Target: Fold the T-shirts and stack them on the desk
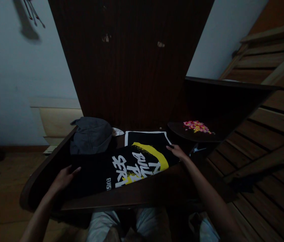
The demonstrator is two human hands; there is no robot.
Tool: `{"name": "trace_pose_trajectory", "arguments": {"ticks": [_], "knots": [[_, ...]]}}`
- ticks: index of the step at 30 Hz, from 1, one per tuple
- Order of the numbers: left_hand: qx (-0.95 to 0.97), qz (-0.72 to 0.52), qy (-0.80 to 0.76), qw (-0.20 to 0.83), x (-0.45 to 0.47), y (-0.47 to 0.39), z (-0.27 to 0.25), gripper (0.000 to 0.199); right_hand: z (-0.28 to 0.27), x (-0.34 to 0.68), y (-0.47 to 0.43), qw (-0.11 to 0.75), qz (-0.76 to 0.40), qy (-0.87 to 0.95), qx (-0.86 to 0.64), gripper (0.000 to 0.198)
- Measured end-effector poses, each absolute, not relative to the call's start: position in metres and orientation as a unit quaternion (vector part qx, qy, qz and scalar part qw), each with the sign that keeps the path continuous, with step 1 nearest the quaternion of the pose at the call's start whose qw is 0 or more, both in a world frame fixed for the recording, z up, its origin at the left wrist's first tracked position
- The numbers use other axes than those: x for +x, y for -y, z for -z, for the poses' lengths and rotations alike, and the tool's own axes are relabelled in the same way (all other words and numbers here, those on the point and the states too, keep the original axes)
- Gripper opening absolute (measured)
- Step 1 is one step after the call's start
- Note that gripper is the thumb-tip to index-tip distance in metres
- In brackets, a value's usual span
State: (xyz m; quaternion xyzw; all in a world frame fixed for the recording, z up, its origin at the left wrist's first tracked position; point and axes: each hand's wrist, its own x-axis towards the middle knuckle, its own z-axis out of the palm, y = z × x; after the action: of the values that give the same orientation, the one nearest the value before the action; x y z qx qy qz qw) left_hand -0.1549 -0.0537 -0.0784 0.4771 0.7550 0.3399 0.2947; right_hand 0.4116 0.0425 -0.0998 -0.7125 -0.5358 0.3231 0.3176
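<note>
A black garment (94, 173) with white lettering and a yellow splash print lies folded on the dark wooden desk (132, 198). A white border shows along its far end. My left hand (63, 178) rests at the garment's left end, thumb and fingers spread apart. At the right edge, my right hand (176, 152) has its fingers closed on the cloth. Dim light hides the exact finger contact. Just beyond the garment's left part sits a grey cap (91, 136).
A heap of small pink, red and yellow pieces (197, 126) lies on a raised dark shelf (189, 134) at right. A dark wooden panel (132, 67) rises behind the desk. Wooden slatted furniture (265, 161) stands at right. My legs (104, 225) are under the desk's front edge.
</note>
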Motion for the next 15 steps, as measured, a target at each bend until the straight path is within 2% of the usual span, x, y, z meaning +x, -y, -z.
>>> {"name": "trace_pose_trajectory", "arguments": {"ticks": [3, 5, 9, 12, 15], "knots": [[0.501, -0.324, -0.749, 0.288, -0.156, 0.052, 0.081, 0.028, 0.102, 0.415, -0.039, 0.327, -0.306, 0.541, -0.711, 0.031], [0.518, -0.311, -0.761, 0.237, -0.158, 0.05, 0.082, 0.03, 0.1, 0.416, -0.039, 0.303, -0.267, 0.562, -0.722, 0.029], [0.547, -0.263, -0.79, 0.087, -0.159, 0.048, 0.084, 0.039, 0.093, 0.412, -0.038, 0.19, -0.17, 0.616, -0.746, 0.025], [0.602, -0.29, -0.741, -0.067, -0.148, 0.045, 0.083, 0.044, 0.085, 0.4, -0.037, 0.11, -0.094, 0.612, -0.778, 0.034], [0.684, -0.309, -0.64, -0.162, -0.12, 0.034, 0.08, 0.033, 0.074, 0.373, -0.039, 0.104, 0.017, 0.621, -0.777, 0.041]]}}
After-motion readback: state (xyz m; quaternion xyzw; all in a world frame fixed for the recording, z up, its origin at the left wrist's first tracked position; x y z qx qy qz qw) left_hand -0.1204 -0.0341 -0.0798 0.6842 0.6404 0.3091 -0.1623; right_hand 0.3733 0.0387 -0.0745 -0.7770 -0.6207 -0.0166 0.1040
